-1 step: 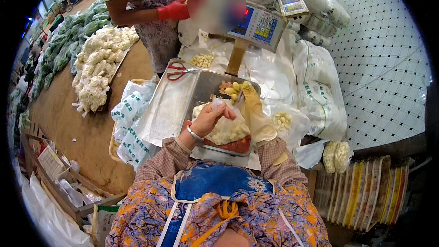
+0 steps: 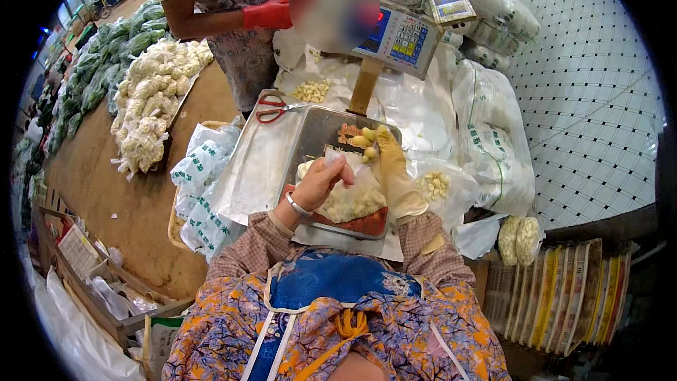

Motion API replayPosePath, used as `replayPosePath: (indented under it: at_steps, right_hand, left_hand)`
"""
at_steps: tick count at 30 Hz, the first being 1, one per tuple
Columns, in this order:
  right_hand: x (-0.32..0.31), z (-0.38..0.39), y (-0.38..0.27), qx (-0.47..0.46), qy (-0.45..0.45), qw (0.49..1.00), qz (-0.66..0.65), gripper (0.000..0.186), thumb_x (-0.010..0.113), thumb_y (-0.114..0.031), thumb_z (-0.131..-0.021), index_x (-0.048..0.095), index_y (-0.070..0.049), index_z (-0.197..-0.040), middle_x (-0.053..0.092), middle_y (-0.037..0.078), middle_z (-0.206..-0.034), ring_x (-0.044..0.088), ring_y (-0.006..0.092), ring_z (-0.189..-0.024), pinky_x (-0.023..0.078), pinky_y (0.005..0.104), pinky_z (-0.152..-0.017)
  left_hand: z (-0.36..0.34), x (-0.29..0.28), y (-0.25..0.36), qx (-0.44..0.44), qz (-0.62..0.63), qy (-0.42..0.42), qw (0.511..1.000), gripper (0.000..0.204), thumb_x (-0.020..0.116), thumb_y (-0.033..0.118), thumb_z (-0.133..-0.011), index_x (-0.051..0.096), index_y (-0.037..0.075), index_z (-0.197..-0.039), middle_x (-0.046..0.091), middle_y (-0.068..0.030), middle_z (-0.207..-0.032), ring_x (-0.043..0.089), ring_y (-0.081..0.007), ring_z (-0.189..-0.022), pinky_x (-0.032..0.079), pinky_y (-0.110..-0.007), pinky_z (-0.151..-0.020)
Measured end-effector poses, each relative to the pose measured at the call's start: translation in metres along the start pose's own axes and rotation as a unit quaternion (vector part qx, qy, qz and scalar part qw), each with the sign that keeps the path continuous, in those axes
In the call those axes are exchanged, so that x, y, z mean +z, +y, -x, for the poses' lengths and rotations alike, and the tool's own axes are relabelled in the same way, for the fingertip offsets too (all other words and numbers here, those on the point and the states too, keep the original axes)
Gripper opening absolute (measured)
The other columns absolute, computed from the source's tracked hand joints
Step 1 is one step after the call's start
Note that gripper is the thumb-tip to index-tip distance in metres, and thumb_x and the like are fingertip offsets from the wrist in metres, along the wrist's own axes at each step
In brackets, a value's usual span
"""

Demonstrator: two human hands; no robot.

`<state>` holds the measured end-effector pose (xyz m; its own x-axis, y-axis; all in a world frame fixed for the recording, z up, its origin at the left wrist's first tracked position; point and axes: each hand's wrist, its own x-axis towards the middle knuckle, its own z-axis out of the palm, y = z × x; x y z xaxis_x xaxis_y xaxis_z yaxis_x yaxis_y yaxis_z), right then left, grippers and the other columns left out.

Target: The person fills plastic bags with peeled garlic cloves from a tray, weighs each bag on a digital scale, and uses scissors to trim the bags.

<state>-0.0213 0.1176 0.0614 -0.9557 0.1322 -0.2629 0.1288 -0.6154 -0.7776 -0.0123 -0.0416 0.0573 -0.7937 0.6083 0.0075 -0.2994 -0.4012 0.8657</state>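
- White sacks [image 2: 491,137]: large plastic bodies, full and bulging, green-printed, stacked on the right.
- Bulb pile [image 2: 159,99]: rounded, knobbly whitish bulbs heaped on the brown floor, left.
- Basket [image 2: 173,222]: tan, left of the worktable; contains crumpled, glossy white plastic bags [image 2: 204,162] with blue-green print.
- Weighing tray [image 2: 317,127]: dark, smooth metal, rounded corners; carries the clear bag.
- Clear bag [image 2: 352,201]: thin, wrinkled film, packed with cream-coloured cloves; located in the near half of the tray.
- Side bag [image 2: 458,187]: translucent film, right of the tray; a few cloves [image 2: 434,184] are visible in it.
- Right hand [image 2: 395,169]: loose yellowish glove, at the tray's right side, fingers curled; cannot tell whether the rounded yellow shapes at the tips are held pieces.
- Left hand [image 2: 321,183]: bare, fingers closed, pinching gathered film of the clear bag.
- Scissors [image 2: 270,107]: red looped handles, beside the tray's far-left corner.
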Motion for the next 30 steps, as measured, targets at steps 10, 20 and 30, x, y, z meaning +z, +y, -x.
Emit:
replayPosePath:
  at_steps: [10, 20, 30]
  right_hand:
    - [-0.079, -0.029, 0.049, 0.024, 0.058, 0.991, 0.117, 0.009, 0.037, -0.018, -0.087, 0.040, -0.012, -0.080, 0.044, 0.002, -0.061, 0.039, 0.0120, -0.045, 0.031, 0.0227, -0.038]
    - [0.031, 0.015, -0.009, -0.432, -0.298, 0.694, 0.493, 0.024, 0.057, -0.018, -0.079, 0.054, -0.001, -0.094, 0.057, 0.007, -0.084, 0.056, 0.0184, -0.073, 0.046, 0.0278, -0.065]
    - [-0.024, 0.041, 0.011, -0.136, -0.181, 0.816, 0.532, 0.015, 0.055, -0.018, -0.076, 0.057, -0.003, -0.079, 0.054, 0.009, -0.065, 0.050, 0.0160, -0.061, 0.040, 0.0275, -0.056]
  left_hand:
    - [0.007, -0.039, -0.028, -0.072, -0.062, 0.067, 0.993, 0.040, 0.039, 0.027, -0.087, 0.036, 0.010, -0.051, 0.035, -0.0013, -0.045, 0.038, -0.0122, -0.046, 0.040, -0.027, -0.060]
    - [-0.011, -0.018, -0.023, 0.221, -0.394, -0.006, 0.892, 0.018, 0.048, 0.013, -0.082, 0.051, 0.003, -0.096, 0.052, -0.0025, -0.079, 0.048, -0.0106, -0.068, 0.040, -0.022, -0.062]
    - [-0.003, -0.028, -0.003, -0.138, 0.155, 0.065, 0.976, 0.026, 0.039, 0.025, -0.088, 0.047, 0.005, -0.074, 0.054, -0.0103, -0.080, 0.054, -0.0145, -0.067, 0.045, -0.024, -0.062]
